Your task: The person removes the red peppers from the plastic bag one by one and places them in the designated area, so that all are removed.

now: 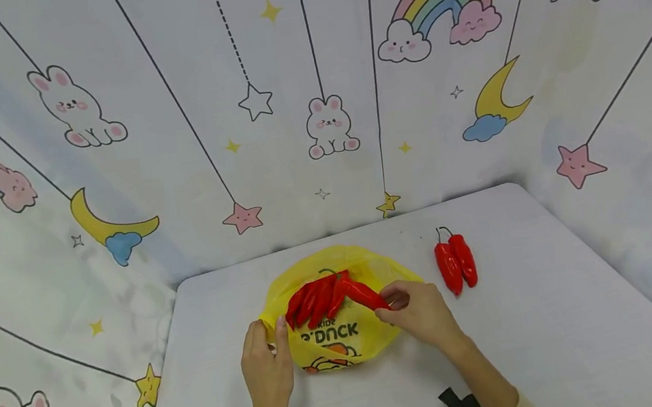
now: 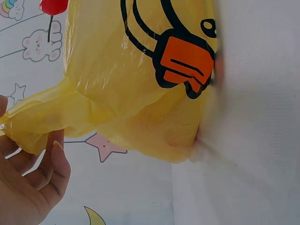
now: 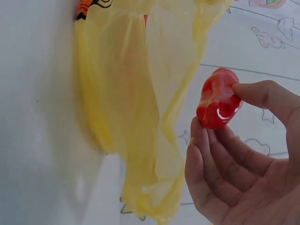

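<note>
A yellow plastic bag (image 1: 334, 258) with printed lettering and an orange cartoon figure sits on the white table, its mouth spread. Several red chili peppers (image 1: 313, 300) lie in a bunch in the bag's mouth. On the left, my left hand (image 1: 268, 359) grips the rim; the left wrist view shows its fingers (image 2: 57, 161) around a gathered fold of plastic. With thumb and fingertips, my right hand (image 1: 421, 312) pinches one chili pepper (image 3: 218, 101) by its end. That pepper slants over the bag's mouth, stem end toward the others.
Two more red chili peppers (image 1: 456, 265) with dark curved stems lie side by side on the table (image 1: 566, 309), right of the bag. Behind the table's far edge stands a wall covering (image 1: 292, 48) printed with bunnies, rainbows and stars.
</note>
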### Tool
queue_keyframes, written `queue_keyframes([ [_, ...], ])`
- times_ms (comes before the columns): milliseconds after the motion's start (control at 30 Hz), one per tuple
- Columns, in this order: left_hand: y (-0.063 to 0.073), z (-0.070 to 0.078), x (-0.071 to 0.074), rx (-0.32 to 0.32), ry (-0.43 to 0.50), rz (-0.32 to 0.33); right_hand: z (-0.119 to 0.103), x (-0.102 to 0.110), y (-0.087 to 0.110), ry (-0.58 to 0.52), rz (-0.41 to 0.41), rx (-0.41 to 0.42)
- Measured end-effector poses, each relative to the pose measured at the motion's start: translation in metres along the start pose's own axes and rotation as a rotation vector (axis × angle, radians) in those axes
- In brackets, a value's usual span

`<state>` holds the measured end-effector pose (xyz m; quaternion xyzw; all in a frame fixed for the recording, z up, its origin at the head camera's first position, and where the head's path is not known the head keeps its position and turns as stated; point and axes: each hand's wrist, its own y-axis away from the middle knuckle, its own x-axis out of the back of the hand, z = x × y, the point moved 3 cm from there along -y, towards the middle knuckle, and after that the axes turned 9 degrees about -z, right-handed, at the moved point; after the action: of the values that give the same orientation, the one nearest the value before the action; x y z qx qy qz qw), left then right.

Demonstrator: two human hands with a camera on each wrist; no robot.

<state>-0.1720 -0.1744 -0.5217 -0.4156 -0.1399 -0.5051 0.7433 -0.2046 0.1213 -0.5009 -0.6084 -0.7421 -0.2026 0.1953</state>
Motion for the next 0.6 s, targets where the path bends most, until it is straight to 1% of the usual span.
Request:
queue_keyframes([
  [233, 0.0, 0.001, 0.0, 0.008, 0.005, -0.01, 0.014, 0.01, -0.005, -0.029, 0.056, -0.071],
  [333, 0.0, 0.001, -0.001, 0.007, 0.004, -0.011, 0.018, 0.014, -0.006, -0.044, 0.082, -0.086],
  [433, 0.0, 0.0, -0.001, 0.005, 0.001, -0.01, 0.022, 0.018, -0.006, -0.054, 0.106, -0.083],
  [600, 0.001, 0.0, -0.002, 0.004, -0.002, -0.01, 0.028, 0.023, -0.006, -0.049, 0.148, -0.05],
])
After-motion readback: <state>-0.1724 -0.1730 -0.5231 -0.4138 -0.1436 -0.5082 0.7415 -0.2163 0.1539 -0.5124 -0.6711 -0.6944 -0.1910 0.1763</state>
